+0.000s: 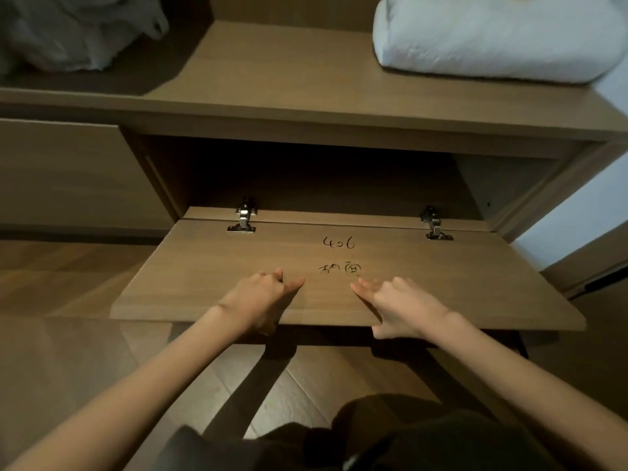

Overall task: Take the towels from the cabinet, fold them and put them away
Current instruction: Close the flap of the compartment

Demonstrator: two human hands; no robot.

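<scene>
Room: wooden floor (pixel 85 277) is stretching under a low wooden cabinet (pixel 306 113); its drop-down door (pixel 339 294) is lying flat open on two hinges (pixel 243 217), with marker writing on the inner face.
Towels: I am seeing one white folded towel (pixel 492 39) sitting on the cabinet's top shelf at the right; the open compartment is looking dark and I cannot tell whether anything is lying inside.
Left hand: my left hand (pixel 261 297) is gripping the door's front edge, thumb on top, fingers wrapping underneath.
Right hand: my right hand (pixel 397 304) is gripping the same edge nearby, holding only the door.
Bag: a crumpled plastic bag (pixel 74 32) is sitting at the far left.
Doing it well: I am judging that both hands should be sharing the door's weight evenly, so the hinges are not twisting.
</scene>
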